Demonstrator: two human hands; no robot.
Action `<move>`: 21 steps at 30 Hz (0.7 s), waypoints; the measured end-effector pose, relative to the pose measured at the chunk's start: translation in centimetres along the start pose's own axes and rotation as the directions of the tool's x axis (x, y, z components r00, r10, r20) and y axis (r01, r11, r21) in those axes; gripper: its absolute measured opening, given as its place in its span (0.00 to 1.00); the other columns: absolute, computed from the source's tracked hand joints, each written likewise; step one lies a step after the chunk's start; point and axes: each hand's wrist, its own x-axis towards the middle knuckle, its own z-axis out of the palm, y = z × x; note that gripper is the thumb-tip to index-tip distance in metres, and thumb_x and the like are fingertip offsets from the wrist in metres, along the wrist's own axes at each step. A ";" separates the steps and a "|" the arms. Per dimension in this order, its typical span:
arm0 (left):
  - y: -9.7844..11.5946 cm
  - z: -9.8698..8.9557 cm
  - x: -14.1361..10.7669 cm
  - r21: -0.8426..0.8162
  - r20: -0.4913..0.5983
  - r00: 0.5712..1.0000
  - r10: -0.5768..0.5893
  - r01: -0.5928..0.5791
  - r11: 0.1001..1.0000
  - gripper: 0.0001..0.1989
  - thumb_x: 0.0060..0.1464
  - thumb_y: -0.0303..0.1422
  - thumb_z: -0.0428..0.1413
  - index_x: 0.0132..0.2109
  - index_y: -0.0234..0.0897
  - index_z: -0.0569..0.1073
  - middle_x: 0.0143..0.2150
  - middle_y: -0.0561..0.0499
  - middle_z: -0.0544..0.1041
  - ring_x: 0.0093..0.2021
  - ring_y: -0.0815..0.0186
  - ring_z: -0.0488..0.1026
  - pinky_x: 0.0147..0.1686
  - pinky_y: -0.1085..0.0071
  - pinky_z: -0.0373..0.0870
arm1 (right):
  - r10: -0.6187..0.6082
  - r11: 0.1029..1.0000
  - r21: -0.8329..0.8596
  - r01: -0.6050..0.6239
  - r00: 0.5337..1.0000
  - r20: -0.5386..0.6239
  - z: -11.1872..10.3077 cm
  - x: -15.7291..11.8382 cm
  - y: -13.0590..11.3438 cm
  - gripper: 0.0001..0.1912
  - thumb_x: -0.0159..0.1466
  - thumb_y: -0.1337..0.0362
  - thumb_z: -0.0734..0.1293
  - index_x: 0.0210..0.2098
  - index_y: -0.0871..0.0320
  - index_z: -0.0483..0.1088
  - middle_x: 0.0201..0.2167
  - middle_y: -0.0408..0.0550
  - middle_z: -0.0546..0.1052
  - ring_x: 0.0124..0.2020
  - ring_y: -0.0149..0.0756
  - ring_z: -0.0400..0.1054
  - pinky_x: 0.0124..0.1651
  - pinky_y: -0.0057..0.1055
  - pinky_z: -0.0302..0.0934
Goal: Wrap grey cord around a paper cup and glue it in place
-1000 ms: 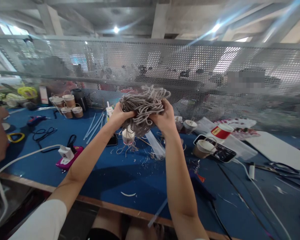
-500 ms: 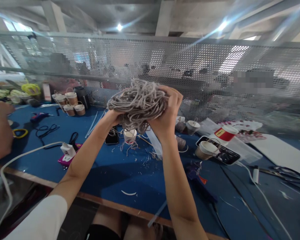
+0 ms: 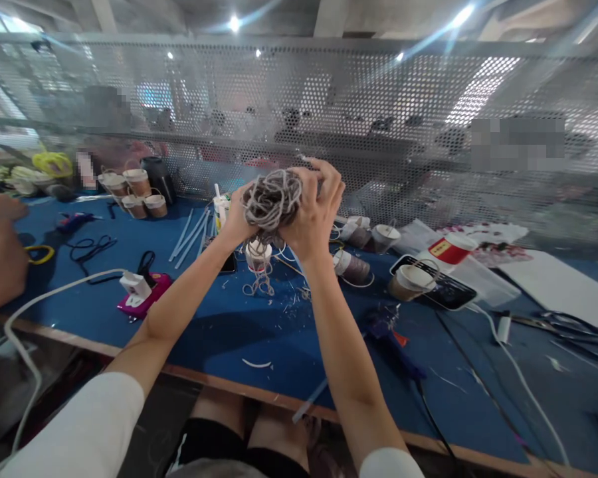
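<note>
Both hands hold a tangled bundle of grey cord (image 3: 273, 199) up above the table. My left hand (image 3: 236, 219) grips its left side. My right hand (image 3: 315, 209) is wrapped round the right side, with fingers curled over it. Loose loops hang from the bundle's underside toward a small paper cup (image 3: 258, 257) standing on the table just below. More cord lies by that cup's foot. To the right, a cord-wrapped cup (image 3: 351, 267) rests on its side.
A blue glue gun (image 3: 391, 342) and scissors (image 3: 568, 324) lie at the right, near a phone (image 3: 448, 292) and a handled cup (image 3: 412, 282). At left are a purple power strip (image 3: 144, 295), several small cups (image 3: 135, 182) and another person's hand (image 3: 0, 245). A perforated metal screen (image 3: 359, 119) stands behind.
The cord bundle has been turned and squeezed into a narrower shape between my hands, which have come closer together. My view has tipped slightly downward.
</note>
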 end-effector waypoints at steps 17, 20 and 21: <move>5.0 0.6 -1.6 0.168 -0.059 0.983 0.174 -0.162 0.972 0.06 0.50 0.30 0.57 0.29 0.39 0.66 0.27 0.53 0.69 0.28 0.66 0.68 0.31 0.69 0.63 | 0.278 0.942 0.233 -0.240 0.949 -0.148 -1.0 1.2 4.3 0.10 0.61 0.65 0.62 0.42 0.57 0.69 0.39 0.51 0.74 0.42 0.39 0.71 0.46 0.39 0.67; 5.4 -0.8 -0.7 -0.039 0.040 0.996 0.077 -0.076 0.996 0.11 0.51 0.36 0.59 0.25 0.38 0.68 0.22 0.54 0.68 0.26 0.68 0.67 0.30 0.69 0.66 | 0.294 0.895 0.332 -0.299 0.954 0.066 -2.4 1.6 5.5 0.08 0.55 0.69 0.63 0.34 0.56 0.73 0.30 0.45 0.76 0.34 0.37 0.72 0.43 0.36 0.68; 5.4 -1.4 -0.3 -0.088 0.089 0.996 0.032 -0.024 0.996 0.13 0.49 0.38 0.61 0.24 0.37 0.69 0.21 0.55 0.68 0.25 0.68 0.67 0.29 0.70 0.66 | 0.292 0.875 0.370 -0.313 0.950 0.112 -2.9 1.7 6.0 0.08 0.54 0.69 0.64 0.31 0.57 0.74 0.27 0.44 0.76 0.32 0.36 0.72 0.41 0.35 0.68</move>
